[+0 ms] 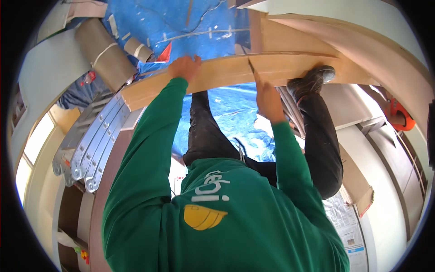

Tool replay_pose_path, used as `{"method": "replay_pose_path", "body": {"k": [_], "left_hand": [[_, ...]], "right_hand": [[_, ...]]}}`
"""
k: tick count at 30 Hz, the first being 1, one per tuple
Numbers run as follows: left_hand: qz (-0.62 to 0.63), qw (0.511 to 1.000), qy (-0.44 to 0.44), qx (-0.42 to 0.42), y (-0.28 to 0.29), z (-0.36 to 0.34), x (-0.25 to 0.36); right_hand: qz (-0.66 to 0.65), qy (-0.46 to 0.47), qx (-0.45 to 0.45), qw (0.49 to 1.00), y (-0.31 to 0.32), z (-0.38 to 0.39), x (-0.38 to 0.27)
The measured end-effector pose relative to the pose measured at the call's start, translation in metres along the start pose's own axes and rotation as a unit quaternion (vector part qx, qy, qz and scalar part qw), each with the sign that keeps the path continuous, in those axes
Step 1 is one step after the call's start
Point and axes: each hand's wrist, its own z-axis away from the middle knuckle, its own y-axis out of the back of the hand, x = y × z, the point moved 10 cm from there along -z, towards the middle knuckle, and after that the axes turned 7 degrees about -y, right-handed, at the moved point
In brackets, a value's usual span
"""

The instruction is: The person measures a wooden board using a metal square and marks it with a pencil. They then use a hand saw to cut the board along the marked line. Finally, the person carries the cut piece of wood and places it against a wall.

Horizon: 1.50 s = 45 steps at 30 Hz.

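A long tan wooden board (222, 70) lies crosswise ahead of me, my dark shoe (308, 84) resting on its right part. My left hand (183, 68) grips the board left of centre, fingers curled over its far edge. My right hand (269, 99) is closed on a slim dark tool (252, 66), whose tip lies against the board's face near the middle; I cannot make out exactly what tool it is.
A blue tarp (190, 22) with cables covers the floor. Cardboard rolls (97, 52) and a folded metal ladder (97, 140) are at left. A curved wooden panel (344, 36) rises at upper right; an orange object (398, 115) and torn cardboard (358, 181) are at right.
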Motion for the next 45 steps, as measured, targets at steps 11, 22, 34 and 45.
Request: {"method": "replay_pose_path", "body": {"k": [11,22,34,45], "left_hand": [[-0.032,0.995,-0.099,0.001,-0.003,0.01,0.023],[0.019,0.997,0.026,-0.064,-0.014,0.004,-0.002],[-0.022,0.999,-0.038,-0.005,-0.027,0.0,0.001],[-0.019,0.999,-0.021,-0.017,-0.013,0.009,0.012]], "right_hand": [[-0.048,-0.075,-0.006,0.996,-0.065,-0.021,0.037],[-0.125,-0.06,-0.037,0.99,0.054,0.138,0.015],[-0.109,-0.086,-0.01,0.99,0.035,0.068,0.013],[-0.082,-0.139,-0.002,0.987,-0.048,-0.035,0.028]]}}
